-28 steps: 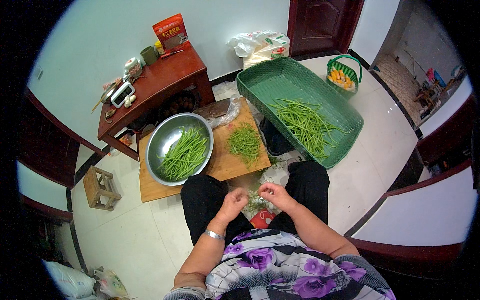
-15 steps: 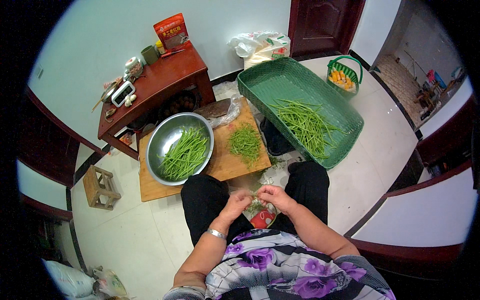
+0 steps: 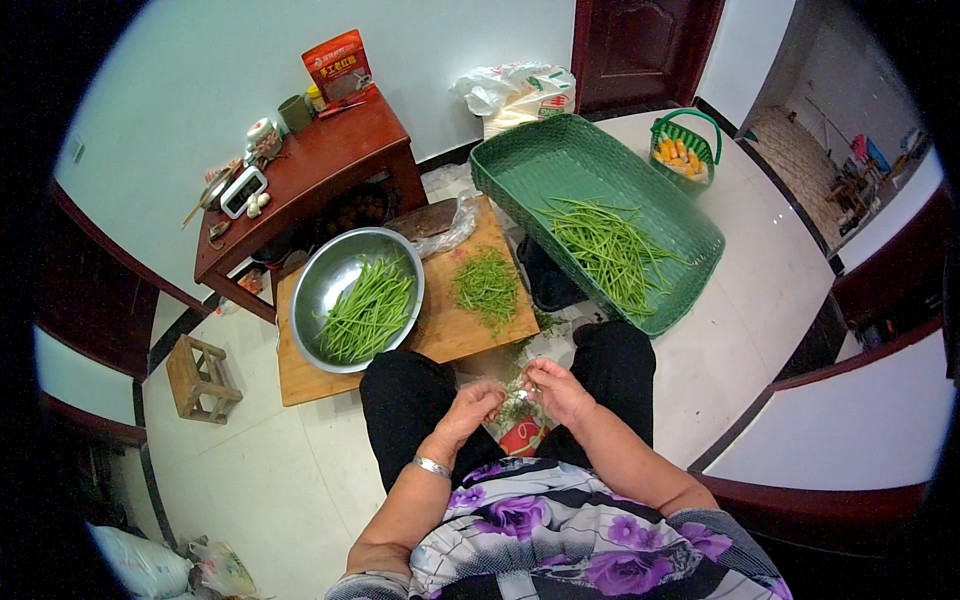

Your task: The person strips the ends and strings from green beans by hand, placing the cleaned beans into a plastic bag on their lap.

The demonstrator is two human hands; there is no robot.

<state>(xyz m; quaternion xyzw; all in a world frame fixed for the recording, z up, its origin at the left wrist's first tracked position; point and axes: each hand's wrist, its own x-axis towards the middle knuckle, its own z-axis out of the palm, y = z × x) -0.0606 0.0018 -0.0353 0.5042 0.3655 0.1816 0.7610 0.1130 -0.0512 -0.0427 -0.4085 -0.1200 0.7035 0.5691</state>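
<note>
Between my knees, my left hand point(image 3: 476, 406) and my right hand point(image 3: 560, 390) face each other with a small gap. The fingers of both are pinched together; whatever they hold is too small to make out. Green bits lie on the floor below them, beside a red shoe point(image 3: 523, 436). To the left, a steel bowl point(image 3: 318, 290) contains long green beans point(image 3: 368, 312). A pile of short thin green pieces point(image 3: 486, 282) rests on the wooden board point(image 3: 450, 342). More whole green beans point(image 3: 610, 255) lie in the large green woven basket point(image 3: 520, 165) ahead on the right.
A red-brown table point(image 3: 330, 150) at the back left bears a red pouch point(image 3: 338, 70), jars and garlic. A wooden stool point(image 3: 200, 375) stands left of the board. Beyond the woven basket sit a green handled basket point(image 3: 686, 150) with yellow items and a white plastic bag point(image 3: 515, 95).
My hands have moved apart, the right one rising slightly away from the left. The bowl, board and baskets keep their places.
</note>
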